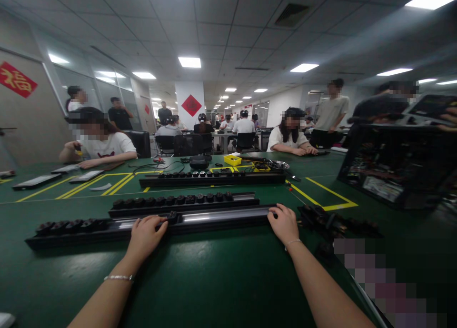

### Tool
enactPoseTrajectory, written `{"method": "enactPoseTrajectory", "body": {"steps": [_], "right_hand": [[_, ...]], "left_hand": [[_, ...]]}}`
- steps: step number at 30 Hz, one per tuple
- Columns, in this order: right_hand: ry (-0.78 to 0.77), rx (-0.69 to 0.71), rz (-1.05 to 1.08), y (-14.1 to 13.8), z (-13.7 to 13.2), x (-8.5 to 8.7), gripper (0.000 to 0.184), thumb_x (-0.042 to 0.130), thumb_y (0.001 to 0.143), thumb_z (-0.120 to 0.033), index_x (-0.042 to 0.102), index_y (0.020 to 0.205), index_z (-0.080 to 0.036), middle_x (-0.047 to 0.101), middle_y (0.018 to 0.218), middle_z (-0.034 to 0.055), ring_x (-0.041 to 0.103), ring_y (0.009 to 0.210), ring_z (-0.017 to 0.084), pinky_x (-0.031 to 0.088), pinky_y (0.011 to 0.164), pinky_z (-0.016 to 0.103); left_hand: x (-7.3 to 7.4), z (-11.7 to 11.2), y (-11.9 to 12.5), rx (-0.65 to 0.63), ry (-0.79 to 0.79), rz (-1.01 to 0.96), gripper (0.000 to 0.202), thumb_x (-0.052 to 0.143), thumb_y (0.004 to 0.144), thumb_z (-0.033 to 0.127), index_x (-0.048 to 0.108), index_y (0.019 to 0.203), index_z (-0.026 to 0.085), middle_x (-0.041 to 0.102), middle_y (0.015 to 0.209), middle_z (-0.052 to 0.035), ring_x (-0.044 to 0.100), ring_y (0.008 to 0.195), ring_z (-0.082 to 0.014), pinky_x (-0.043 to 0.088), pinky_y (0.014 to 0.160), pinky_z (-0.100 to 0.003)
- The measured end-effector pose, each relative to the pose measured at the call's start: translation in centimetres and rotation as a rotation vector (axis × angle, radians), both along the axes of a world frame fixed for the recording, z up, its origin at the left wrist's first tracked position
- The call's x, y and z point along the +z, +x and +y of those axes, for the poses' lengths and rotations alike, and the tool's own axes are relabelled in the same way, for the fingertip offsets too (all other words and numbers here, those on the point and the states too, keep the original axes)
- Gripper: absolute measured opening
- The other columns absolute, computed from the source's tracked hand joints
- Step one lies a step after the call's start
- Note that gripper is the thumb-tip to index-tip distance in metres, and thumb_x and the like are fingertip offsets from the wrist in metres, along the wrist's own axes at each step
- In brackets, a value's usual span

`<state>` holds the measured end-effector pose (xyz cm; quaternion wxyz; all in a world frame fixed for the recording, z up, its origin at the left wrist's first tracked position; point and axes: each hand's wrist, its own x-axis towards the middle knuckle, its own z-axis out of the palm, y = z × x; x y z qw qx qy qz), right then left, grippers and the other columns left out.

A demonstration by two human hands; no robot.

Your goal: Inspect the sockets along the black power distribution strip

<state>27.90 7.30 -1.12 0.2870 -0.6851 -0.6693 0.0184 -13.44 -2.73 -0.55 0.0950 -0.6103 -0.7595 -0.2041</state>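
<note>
A long black rail with a shiny strip along its top lies across the table in front of me. Several round black pieces sit on its left part, and a small black block is near its middle. My left hand is closed over the rail just left of that block, its fingertips close to or touching it. At the rail's right end, my right hand curls its fingers and thumb over the edge. The undersides of both grips are hidden.
Behind lie a second rail with round pieces and a third rail. Dark parts crowd the right, near an open computer case. A yellow tray stands farther back. Co-workers sit across the table.
</note>
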Motion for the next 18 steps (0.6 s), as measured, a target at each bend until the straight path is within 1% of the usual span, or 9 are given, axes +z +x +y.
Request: {"method": "enactPoseTrajectory", "body": {"steps": [5,12,18], "right_hand": [[-0.008,-0.004,0.018,-0.01,-0.11,0.07,0.042,0.036,0.079,-0.041,0.067,0.099,-0.022,0.050,0.123,0.0075,0.036,0.116,0.028,0.029,0.095,0.041],[0.016,-0.006,0.001,-0.03,-0.09,0.02,0.039,0.038,0.078,-0.038,0.068,0.097,-0.021,0.051,0.121,0.0073,0.037,0.115,0.027,0.028,0.096,0.038],[0.009,-0.009,0.006,-0.12,-0.27,0.20,0.039,0.038,0.078,-0.037,0.068,0.097,-0.021,0.051,0.122,0.0072,0.037,0.114,0.027,0.028,0.097,0.038]], "left_hand": [[0.05,-0.06,0.18,0.002,0.002,0.008,0.038,0.036,0.080,0.044,0.064,0.096,0.024,0.064,0.109,-0.0059,0.051,0.110,-0.0228,0.025,0.101,-0.046],[0.02,-0.01,0.04,-0.003,0.004,0.011,0.038,0.037,0.080,0.045,0.065,0.095,0.024,0.065,0.106,-0.0057,0.052,0.108,-0.0231,0.028,0.099,-0.045],[-0.09,0.01,-0.17,-0.017,-0.016,0.002,0.038,0.036,0.080,0.046,0.064,0.097,0.026,0.065,0.107,-0.0037,0.053,0.108,-0.0224,0.026,0.101,-0.045]]}}
